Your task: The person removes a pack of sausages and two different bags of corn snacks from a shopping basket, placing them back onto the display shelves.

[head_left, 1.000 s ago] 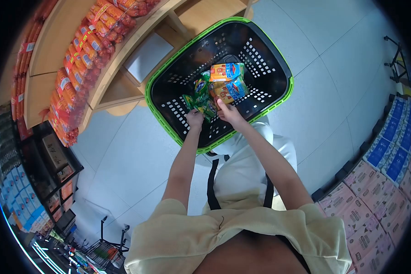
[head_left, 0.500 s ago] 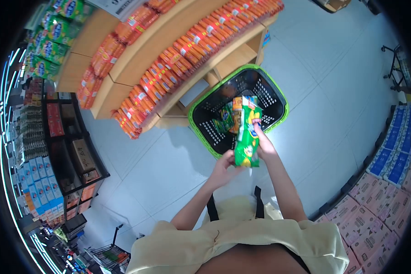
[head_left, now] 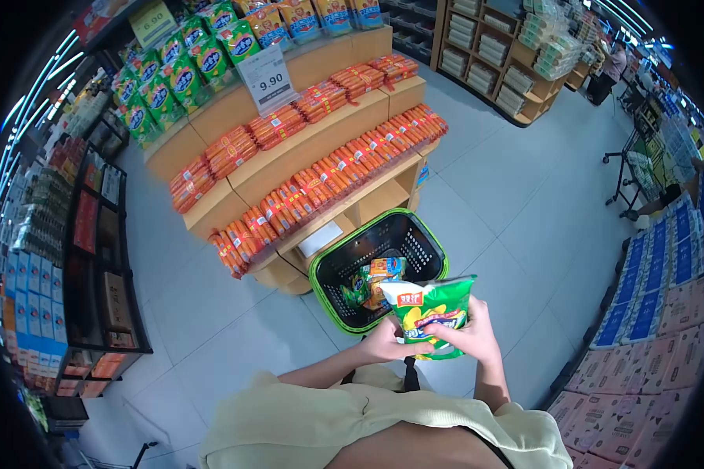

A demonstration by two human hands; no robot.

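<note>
Both of my hands hold a green and white snack bag (head_left: 432,314) with yellow pictures on its front, close to my body. My left hand (head_left: 393,344) grips its lower left edge. On the right side, my right hand (head_left: 477,332) is closed round the bag with the thumb across its front. Just beyond stands a black shopping basket (head_left: 335,273) with a green rim on the floor. Inside it lie a green packet (head_left: 357,289) and orange and blue packets (head_left: 386,269).
A stepped wooden display (head_left: 203,215) ahead carries rows of red-orange sausage packs (head_left: 313,184), with green bags (head_left: 181,78) above. A price sign (head_left: 267,78) reads 9.90. Dark shelving (head_left: 94,234) stands left, stacked pink cartons (head_left: 641,367) right. Carts (head_left: 641,160) and a person (head_left: 612,70) are farther back.
The green bag has come up and toward me, away from above the basket, and its front now faces me. My view has tilted up, showing more of the display and the store behind.
</note>
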